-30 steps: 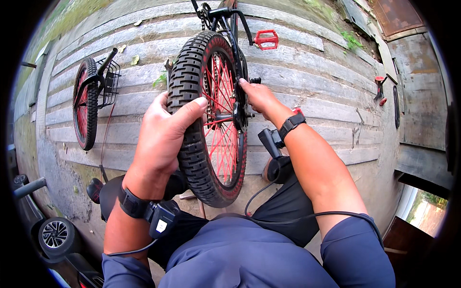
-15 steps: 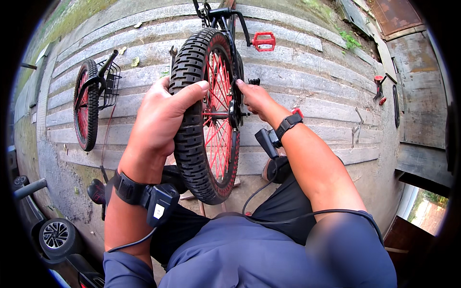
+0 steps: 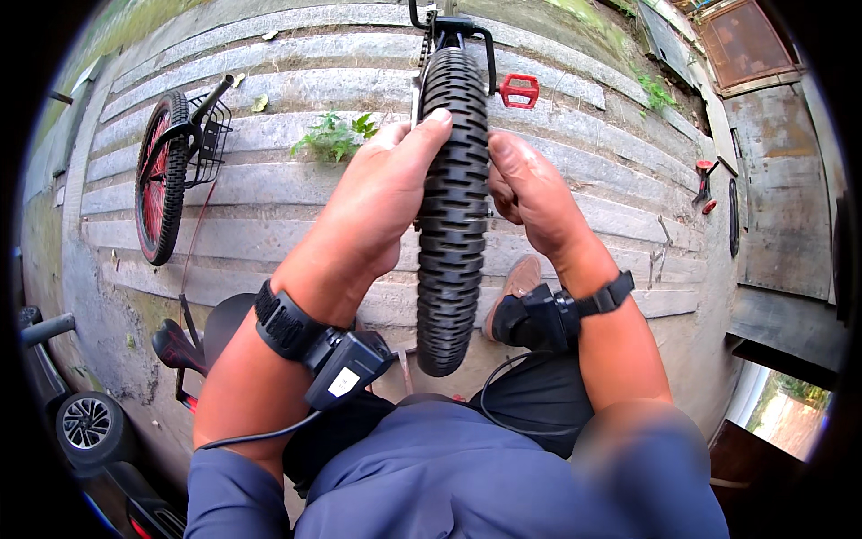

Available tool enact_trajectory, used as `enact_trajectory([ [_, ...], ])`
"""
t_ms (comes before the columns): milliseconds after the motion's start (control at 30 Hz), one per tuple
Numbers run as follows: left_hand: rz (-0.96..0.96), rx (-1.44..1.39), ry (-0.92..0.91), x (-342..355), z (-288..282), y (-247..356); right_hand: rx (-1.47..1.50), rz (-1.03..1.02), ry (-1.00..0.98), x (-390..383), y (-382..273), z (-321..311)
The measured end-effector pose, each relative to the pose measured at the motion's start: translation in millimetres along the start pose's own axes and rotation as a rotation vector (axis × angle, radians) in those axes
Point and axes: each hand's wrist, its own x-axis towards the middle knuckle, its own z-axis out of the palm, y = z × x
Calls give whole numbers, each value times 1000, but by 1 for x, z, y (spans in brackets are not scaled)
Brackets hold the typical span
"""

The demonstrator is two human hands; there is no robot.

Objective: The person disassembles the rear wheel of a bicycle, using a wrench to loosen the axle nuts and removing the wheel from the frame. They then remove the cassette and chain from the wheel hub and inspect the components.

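Note:
A bicycle wheel (image 3: 452, 225) with a knobbly black tyre stands upright in front of me, seen nearly edge-on. It lines up with a black bicycle frame (image 3: 453, 29) that has a red pedal (image 3: 518, 91). My left hand (image 3: 382, 193) grips the tyre from its left side, thumb over the tread and fingers hidden behind. My right hand (image 3: 537, 193) is close against the wheel's right side, its fingers curled and the thumb pointing up. Whatever those fingers hold is hidden.
A detached front wheel (image 3: 160, 180) with fork and black basket (image 3: 211, 148) lies to the left. Near it are a saddle (image 3: 177, 346) and a car wheel (image 3: 90, 422). A loose red-and-black part (image 3: 705, 184) lies right on the stone slabs (image 3: 593, 175). Weeds (image 3: 332, 135) grow between slabs.
The wheel has swung to the right, from showing its red spokes to nearly edge-on. My left hand has moved right with it. My right hand has shifted right and slightly down.

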Motion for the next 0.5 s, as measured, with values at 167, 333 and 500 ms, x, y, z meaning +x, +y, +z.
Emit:
enact_trajectory([
  [167,-77,-38,-29,1,21,-8,-34,-68,-59,-21,-18,-5],
  [333,-117,-10,-87,8,19,-16,147,9,-143,-23,-20,-12],
  [500,-66,11,-46,11,22,-14,205,25,-139,-29,-33,-13],
])
